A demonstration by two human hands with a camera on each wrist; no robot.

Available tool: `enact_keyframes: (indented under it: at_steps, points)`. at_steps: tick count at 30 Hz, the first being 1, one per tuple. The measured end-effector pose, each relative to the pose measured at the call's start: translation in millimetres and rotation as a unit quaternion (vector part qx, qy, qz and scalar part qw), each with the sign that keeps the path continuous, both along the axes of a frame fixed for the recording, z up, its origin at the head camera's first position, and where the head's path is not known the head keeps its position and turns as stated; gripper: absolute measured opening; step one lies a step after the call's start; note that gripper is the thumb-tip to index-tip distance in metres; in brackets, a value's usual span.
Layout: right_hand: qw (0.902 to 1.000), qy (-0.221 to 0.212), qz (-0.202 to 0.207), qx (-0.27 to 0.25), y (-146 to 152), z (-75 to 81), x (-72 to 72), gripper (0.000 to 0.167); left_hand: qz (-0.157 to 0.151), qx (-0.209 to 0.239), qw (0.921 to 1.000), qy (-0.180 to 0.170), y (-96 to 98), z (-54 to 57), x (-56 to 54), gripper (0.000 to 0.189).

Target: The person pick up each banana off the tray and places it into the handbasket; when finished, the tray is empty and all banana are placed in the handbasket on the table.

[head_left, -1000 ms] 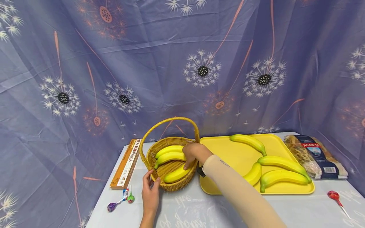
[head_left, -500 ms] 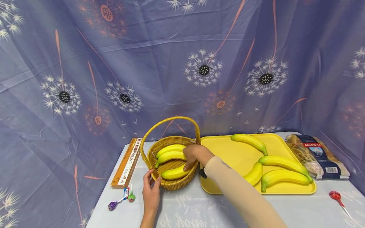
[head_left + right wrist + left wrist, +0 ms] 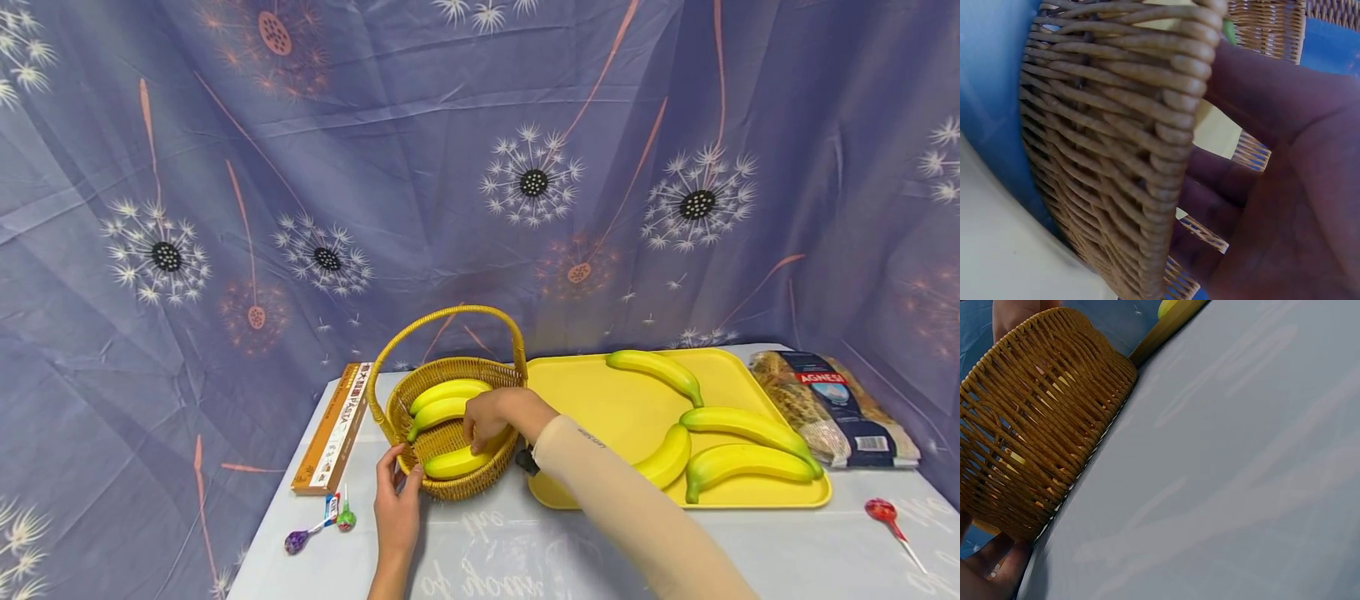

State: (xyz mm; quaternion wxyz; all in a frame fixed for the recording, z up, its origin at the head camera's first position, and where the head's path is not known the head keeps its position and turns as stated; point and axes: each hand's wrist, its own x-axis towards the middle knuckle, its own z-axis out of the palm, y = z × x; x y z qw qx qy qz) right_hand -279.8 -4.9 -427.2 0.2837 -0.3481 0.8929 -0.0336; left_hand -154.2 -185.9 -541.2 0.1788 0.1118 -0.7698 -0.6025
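Observation:
A yellow wicker basket (image 3: 459,493) with a tall arched handle stands on the table with several bananas in it. At its front left, my left hand (image 3: 397,504) grips the rim; the left wrist view shows fingers (image 3: 1007,562) against the woven side. My right hand (image 3: 498,414) reaches over the right rim into the basket, fingers loosely bent downward. Its fingertips are right at the front banana (image 3: 450,463), covering that banana's right end. Behind lie two more bananas (image 3: 442,411), side by side. In the right wrist view, the rim hides the fingertips of my right hand (image 3: 1291,162).
Right of the basket, a yellow tray (image 3: 573,392) holds several bananas (image 3: 750,473). A pasta bag (image 3: 832,408) lies beyond it, with a red lollipop (image 3: 881,511) in front. A pasta box (image 3: 332,429), a purple lollipop (image 3: 296,542) and a green lollipop (image 3: 346,521) lie left.
The front banana has shifted slightly left in the basket. My right hand has since slid left and forward over it, its fingers changing position. My left hand keeps its place on the rim.

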Motion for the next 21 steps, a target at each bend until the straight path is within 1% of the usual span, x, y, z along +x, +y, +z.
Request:
enact_keyframes:
  at_steps: [3, 6, 9, 11, 13, 16, 21]
  points:
    - [0.9999, 0.007, 0.002, -0.011, 4, -1.6, -1.5, 0.019, 0.001, -0.001, 1.0, -0.001, 0.3, 0.1, -0.1, 0.04]
    - [0.9988, 0.018, 0.006, -0.045, 10, -1.2, -3.1, 0.024, 0.003, -0.001, 1.0, -0.001, 0.7, 0.4, -0.3, 0.04]
    - [0.9955, 0.016, 0.004, -0.093, 21, 4.6, -4.2, 0.025, 0.002, 0.0, 1.0, -0.002, 0.6, 0.3, -0.3, 0.04]
    - [0.9929, 0.009, 0.004, -0.119, 31, 12.1, -4.4, 0.025, 0.001, 0.001, 1.0, -0.002, 0.5, 0.0, -0.4, 0.041]
    - [0.9894, 0.002, 0.005, -0.145, 43, 20.8, -4.6, 0.025, 0.0, 0.003, 1.0, -0.003, 0.3, -0.6, -0.4, 0.04]
    - [0.9859, -0.003, -0.007, -0.167, 66, 32.0, -6.9, 0.024, -0.001, 0.004, 1.0, -0.004, 0.0, -0.6, -0.5, 0.041]
    - [0.9784, -0.015, -0.029, -0.204, 112, 43.3, -14.3, 0.024, -0.002, 0.005, 1.0, -0.004, -0.7, -1.0, -0.7, 0.042]
